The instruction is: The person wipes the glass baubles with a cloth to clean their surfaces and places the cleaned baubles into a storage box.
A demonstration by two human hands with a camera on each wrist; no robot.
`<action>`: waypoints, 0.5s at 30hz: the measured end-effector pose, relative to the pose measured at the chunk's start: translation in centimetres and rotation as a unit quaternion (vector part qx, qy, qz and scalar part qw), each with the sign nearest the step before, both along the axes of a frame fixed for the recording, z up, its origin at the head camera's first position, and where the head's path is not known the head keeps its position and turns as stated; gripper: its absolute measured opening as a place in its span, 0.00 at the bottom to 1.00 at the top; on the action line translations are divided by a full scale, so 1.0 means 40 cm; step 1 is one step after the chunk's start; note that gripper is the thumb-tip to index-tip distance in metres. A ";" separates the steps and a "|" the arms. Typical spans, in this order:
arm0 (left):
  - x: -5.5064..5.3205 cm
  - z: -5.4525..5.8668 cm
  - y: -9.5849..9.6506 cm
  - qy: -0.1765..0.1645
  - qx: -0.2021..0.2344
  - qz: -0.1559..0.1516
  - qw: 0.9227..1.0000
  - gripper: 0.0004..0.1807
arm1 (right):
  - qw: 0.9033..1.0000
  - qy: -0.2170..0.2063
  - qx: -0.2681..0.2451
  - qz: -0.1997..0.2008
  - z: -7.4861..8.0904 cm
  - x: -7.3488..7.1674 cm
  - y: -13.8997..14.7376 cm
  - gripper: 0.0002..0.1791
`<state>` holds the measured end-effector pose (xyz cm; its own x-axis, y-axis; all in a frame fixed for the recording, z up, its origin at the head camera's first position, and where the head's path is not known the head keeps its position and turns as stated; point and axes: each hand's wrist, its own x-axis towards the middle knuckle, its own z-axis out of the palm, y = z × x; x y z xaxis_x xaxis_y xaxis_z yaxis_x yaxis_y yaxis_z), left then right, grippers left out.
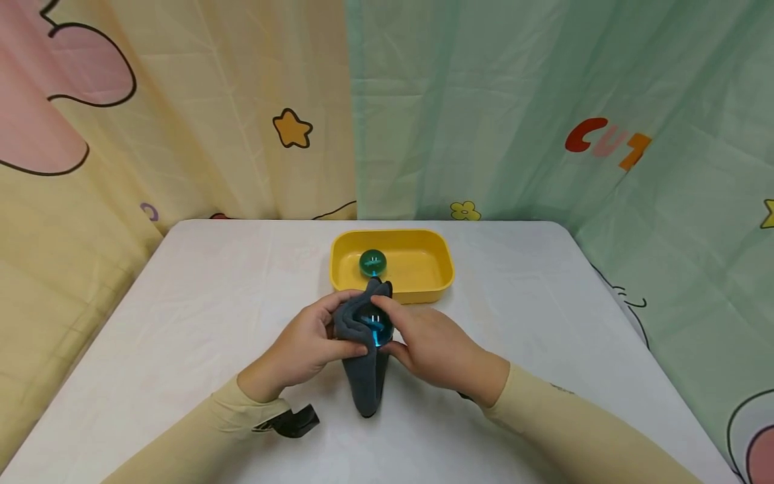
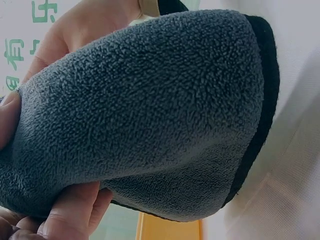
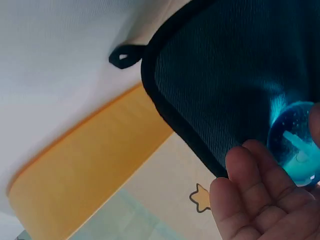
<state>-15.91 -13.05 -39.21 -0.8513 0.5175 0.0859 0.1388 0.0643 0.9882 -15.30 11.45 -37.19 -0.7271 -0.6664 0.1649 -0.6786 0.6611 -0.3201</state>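
Note:
My left hand [image 1: 308,343] grips a folded dark grey cloth [image 1: 365,386], thumb in front and fingers behind. A see-through blue ball [image 1: 379,325] sits against the cloth's fold, and my right hand [image 1: 438,343] holds it between thumb and fingers. In the left wrist view the fuzzy face of the cloth [image 2: 150,100] with its black edging hides the ball. The right wrist view shows the ball [image 3: 297,145] touching the cloth's smoother side [image 3: 215,85], beside my curled fingers [image 3: 260,195]. A black hanging loop [image 3: 125,56] sticks out from the cloth's corner.
Just beyond my hands stands a yellow tray [image 1: 423,296] on the white-covered table [image 1: 242,269]. A see-through green ball [image 1: 372,262] lies inside it, towards the left. A black strap [image 1: 295,422] hangs at my left cuff. Printed curtains [image 1: 471,101] enclose the table's far side and flanks.

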 end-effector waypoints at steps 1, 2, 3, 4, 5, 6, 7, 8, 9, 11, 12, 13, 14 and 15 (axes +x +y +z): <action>0.000 0.001 0.000 -0.002 -0.001 -0.001 1.000 0.41 | 1.000 0.014 0.004 0.003 0.000 -0.002 0.001 0.43; 0.001 0.001 0.000 -0.004 -0.002 -0.002 1.000 0.41 | 1.000 0.027 0.004 0.007 0.000 -0.004 0.002 0.43; 0.001 0.002 0.000 -0.005 -0.002 -0.003 1.000 0.41 | 0.999 0.038 0.005 0.012 0.000 -0.005 0.003 0.42; 0.001 0.002 0.000 -0.007 -0.002 -0.004 1.000 0.41 | 0.999 0.046 0.004 0.016 0.000 -0.006 0.004 0.42; 0.001 0.003 0.000 -0.008 -0.002 -0.005 1.000 0.41 | 0.998 0.055 0.004 0.021 -0.001 -0.007 0.005 0.42; 0.000 0.002 0.000 -0.008 -0.002 -0.007 1.000 0.41 | 0.998 0.060 0.003 0.023 -0.001 -0.008 0.006 0.41; 0.000 0.002 0.000 -0.008 -0.002 -0.008 1.000 0.41 | 0.998 0.061 0.001 0.025 -0.001 -0.008 0.006 0.41; 0.000 0.002 0.000 -0.007 -0.003 -0.008 1.000 0.41 | 0.998 0.058 -0.002 0.025 -0.002 -0.008 0.006 0.41; 0.000 0.002 -0.001 -0.006 -0.004 -0.009 1.000 0.41 | 0.998 0.052 -0.005 0.023 -0.003 -0.007 0.007 0.41; 0.000 0.002 -0.002 -0.005 -0.007 -0.012 1.000 0.41 | 1.000 0.010 -0.017 0.010 -0.003 -0.004 0.005 0.41; 0.000 0.002 -0.002 -0.004 -0.008 -0.013 1.000 0.41 | 1.000 -0.018 -0.025 0.001 -0.004 -0.003 0.004 0.41; 0.001 0.002 -0.003 -0.003 -0.010 -0.013 1.000 0.41 | 0.998 -0.050 -0.037 -0.009 -0.004 -0.001 0.003 0.40; 0.001 0.003 -0.003 -0.002 -0.010 -0.013 1.000 0.41 | 0.995 -0.082 -0.050 -0.020 -0.005 0.000 0.001 0.38; 0.002 0.003 -0.003 -0.002 -0.009 -0.014 1.000 0.42 | 0.991 -0.111 -0.064 -0.029 -0.006 0.001 -0.001 0.37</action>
